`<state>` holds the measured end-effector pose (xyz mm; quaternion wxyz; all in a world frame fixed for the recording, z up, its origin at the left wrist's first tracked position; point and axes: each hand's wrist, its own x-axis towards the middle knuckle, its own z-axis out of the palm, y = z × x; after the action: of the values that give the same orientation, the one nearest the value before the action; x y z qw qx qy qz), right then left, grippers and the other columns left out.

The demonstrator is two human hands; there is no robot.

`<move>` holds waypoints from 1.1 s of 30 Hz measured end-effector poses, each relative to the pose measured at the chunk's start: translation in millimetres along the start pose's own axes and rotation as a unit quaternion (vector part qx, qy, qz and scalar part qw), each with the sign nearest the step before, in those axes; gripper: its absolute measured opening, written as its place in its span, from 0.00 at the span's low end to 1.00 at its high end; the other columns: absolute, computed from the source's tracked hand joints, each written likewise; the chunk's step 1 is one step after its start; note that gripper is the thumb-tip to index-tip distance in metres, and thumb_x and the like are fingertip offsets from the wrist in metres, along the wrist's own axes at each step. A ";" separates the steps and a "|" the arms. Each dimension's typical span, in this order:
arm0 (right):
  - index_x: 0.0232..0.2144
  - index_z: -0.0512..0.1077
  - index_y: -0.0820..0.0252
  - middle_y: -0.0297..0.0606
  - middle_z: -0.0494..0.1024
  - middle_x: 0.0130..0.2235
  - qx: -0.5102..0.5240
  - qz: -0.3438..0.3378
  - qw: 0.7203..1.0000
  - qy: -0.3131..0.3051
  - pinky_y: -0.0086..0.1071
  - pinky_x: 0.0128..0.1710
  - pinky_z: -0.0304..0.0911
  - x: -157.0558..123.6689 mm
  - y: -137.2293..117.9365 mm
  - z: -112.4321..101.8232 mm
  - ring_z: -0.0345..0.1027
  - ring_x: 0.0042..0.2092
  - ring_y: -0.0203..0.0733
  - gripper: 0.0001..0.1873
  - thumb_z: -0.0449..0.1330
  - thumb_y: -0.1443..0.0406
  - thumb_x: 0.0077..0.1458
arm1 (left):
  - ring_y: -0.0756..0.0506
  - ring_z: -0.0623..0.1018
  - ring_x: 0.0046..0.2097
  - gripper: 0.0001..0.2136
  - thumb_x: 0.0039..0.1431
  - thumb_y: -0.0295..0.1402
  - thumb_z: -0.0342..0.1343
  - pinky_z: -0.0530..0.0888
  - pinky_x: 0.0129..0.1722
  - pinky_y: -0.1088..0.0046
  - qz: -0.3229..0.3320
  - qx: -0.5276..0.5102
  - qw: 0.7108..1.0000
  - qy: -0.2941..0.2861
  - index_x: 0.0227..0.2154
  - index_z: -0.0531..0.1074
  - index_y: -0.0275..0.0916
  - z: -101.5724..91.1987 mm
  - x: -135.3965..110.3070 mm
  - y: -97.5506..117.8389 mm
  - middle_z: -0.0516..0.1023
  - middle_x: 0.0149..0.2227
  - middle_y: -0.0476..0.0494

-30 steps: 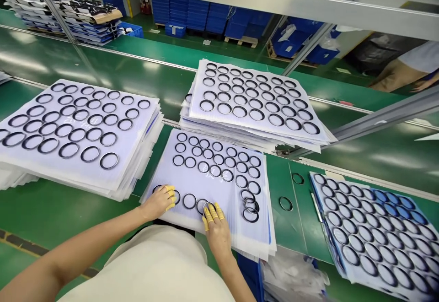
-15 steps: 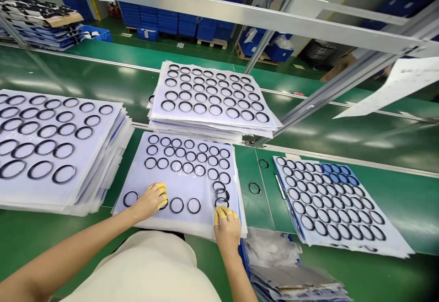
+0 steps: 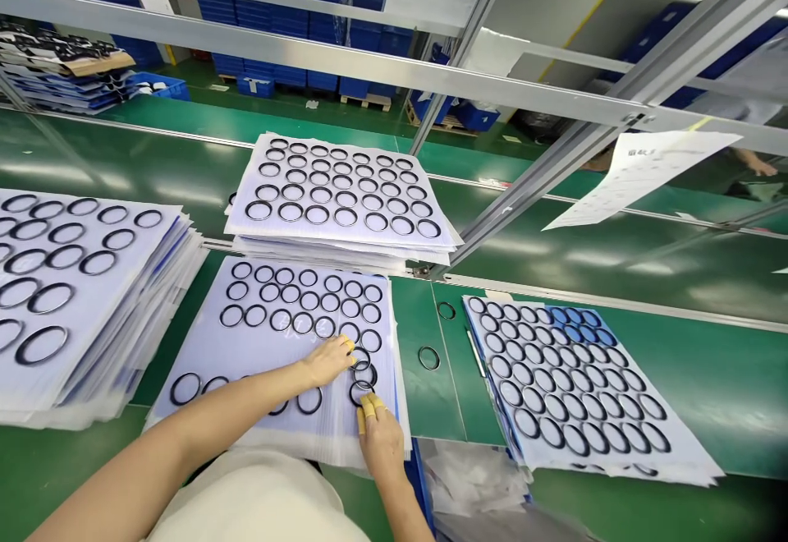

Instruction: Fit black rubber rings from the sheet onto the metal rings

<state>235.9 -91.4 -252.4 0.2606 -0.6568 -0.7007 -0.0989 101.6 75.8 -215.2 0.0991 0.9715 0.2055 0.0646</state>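
Note:
My left hand (image 3: pixel 329 361), with yellow finger cots, reaches across the middle sheet stack (image 3: pixel 258 353). Its fingers are bent together at the left edge of a small cluster of overlapping black rings (image 3: pixel 368 373); whether they pinch a ring is hidden. My right hand (image 3: pixel 380 437), also in yellow finger cots, has its fingers closed at the near rim of the lowest ring (image 3: pixel 353 395) in that cluster. Rows of black rings lie flat on the far part of this sheet. A near row is partly covered by my left forearm.
Ring-covered sheet stacks stand at the left (image 3: pixel 116 320), behind (image 3: pixel 336 242) and at the right (image 3: pixel 621 464). Two loose rings, one of them nearer (image 3: pixel 429 358), lie on the green table (image 3: pixel 443 411). A metal frame (image 3: pixel 246 45) crosses above, with a hanging paper (image 3: pixel 634 176).
My left hand has moved right, from the near row of rings to the overlapping cluster. My right hand stays at the cluster's near end. The camera view has shifted.

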 end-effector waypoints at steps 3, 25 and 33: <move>0.38 0.74 0.59 0.43 0.80 0.37 0.026 0.002 1.000 -0.009 0.32 0.31 0.70 2.1 2.7 0.8 0.74 0.32 0.41 0.14 0.47 0.68 0.65 | 0.43 0.69 0.43 0.07 0.61 0.29 0.54 0.68 0.40 0.68 0.004 0.006 1.000 -0.003 0.29 0.75 0.36 4.5 3.5 0.1 0.71 0.35 0.43; 0.45 0.69 0.62 0.46 0.74 0.39 0.109 0.125 0.983 0.072 0.36 0.38 0.71 10.8 50.8 -33.1 0.72 0.41 0.43 0.13 0.48 0.65 0.65 | 0.48 0.68 0.37 0.08 0.62 0.26 0.54 0.62 0.36 0.70 0.133 0.014 0.991 0.020 0.26 0.70 0.35 13.8 4.6 57.2 0.72 0.33 0.45; 0.43 0.71 0.62 0.46 0.75 0.40 0.082 0.079 0.993 0.033 0.36 0.43 0.68 16.6 55.8 -19.1 0.71 0.43 0.44 0.12 0.49 0.66 0.65 | 0.46 0.69 0.42 0.06 0.64 0.25 0.49 0.67 0.42 0.68 -0.008 -0.085 0.994 0.073 0.36 0.71 0.37 -23.2 -9.5 46.4 0.73 0.40 0.43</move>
<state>294.7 -79.6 -239.4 0.3440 -0.6828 -0.6432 -0.0417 107.1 34.2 -183.3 0.1665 0.9504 0.2139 0.1522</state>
